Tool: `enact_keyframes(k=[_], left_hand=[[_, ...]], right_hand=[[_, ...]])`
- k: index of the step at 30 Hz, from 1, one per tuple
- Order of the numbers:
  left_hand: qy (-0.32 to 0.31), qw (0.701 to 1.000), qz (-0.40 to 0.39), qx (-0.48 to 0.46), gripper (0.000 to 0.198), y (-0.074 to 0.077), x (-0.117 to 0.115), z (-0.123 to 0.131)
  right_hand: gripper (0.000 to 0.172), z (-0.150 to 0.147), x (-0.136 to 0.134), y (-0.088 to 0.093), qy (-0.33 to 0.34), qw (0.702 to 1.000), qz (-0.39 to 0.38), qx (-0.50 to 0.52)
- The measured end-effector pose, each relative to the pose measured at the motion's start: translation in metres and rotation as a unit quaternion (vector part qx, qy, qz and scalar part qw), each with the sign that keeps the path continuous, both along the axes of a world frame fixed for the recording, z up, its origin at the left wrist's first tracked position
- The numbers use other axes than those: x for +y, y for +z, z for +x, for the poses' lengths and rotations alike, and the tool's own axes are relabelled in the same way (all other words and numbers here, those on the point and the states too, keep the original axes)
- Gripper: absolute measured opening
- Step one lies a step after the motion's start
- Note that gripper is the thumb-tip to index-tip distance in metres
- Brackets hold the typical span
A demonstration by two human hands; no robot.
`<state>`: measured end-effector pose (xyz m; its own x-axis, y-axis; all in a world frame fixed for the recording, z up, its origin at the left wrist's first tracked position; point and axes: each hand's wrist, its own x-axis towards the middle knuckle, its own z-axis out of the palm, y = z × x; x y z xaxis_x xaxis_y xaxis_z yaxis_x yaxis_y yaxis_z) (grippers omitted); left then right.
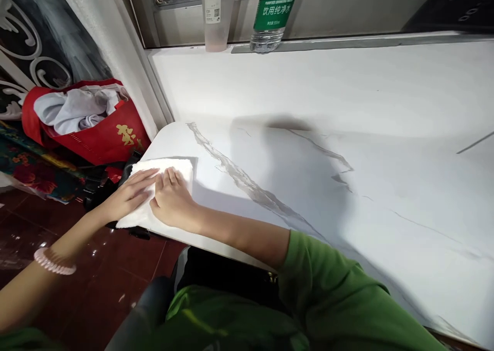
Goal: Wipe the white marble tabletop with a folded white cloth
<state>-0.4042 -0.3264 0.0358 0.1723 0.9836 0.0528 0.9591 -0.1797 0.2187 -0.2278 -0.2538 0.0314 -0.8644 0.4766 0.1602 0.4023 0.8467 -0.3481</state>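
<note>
A white folded cloth [179, 177] lies flat on the left end of the white marble-patterned table [309, 186], partly over its edge. My left hand [129, 196] rests on the cloth's left side with its fingers stretched out and lying flat. Beside it, my right hand [172, 199] presses on the middle of the cloth, its fingers bent and close together. The fingertips of both hands nearly meet. What lies under my right palm is hidden.
A water bottle [275, 19] and a translucent container [216, 24] stand on the ledge behind the table. To the left are a red bag [104, 145] stuffed with pale fabric and a black strap [94, 183]. A dark red tiled floor [135, 256] shows below.
</note>
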Motion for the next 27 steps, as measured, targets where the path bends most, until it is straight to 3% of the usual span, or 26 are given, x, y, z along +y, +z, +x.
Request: enact_keyframes(k=[2, 5, 13, 16, 20, 27], left_hand=[[0.03, 0.999, 0.013, 0.009, 0.053, -0.005, 0.011, 0.0], [0.05, 0.997, 0.044, 0.038, 0.056, -0.017, 0.048, -0.004], [0.01, 0.997, 0.054, 0.052, 0.055, -0.029, 0.217, -0.027], [0.015, 0.998, 0.051, 0.046, 0.054, -0.031, 0.257, -0.021], [0.026, 0.997, 0.05, 0.044, 0.054, -0.032, 0.268, -0.013], [0.027, 0.999, 0.021, 0.04, 0.056, -0.026, 0.235, 0.011]], right_hand=[[0.065, -0.008, 0.008, -0.006, -0.018, 0.999, 0.044, 0.016], [0.064, -0.022, 0.039, -0.016, -0.033, 0.995, 0.088, 0.035], [0.059, -0.05, 0.179, -0.034, -0.129, 0.986, 0.088, 0.059], [0.058, -0.051, 0.212, -0.04, -0.156, 0.982, 0.086, 0.067], [0.058, -0.047, 0.226, -0.042, -0.16, 0.982, 0.083, 0.061], [0.057, -0.022, 0.2, -0.043, -0.157, 0.982, 0.084, 0.064]])
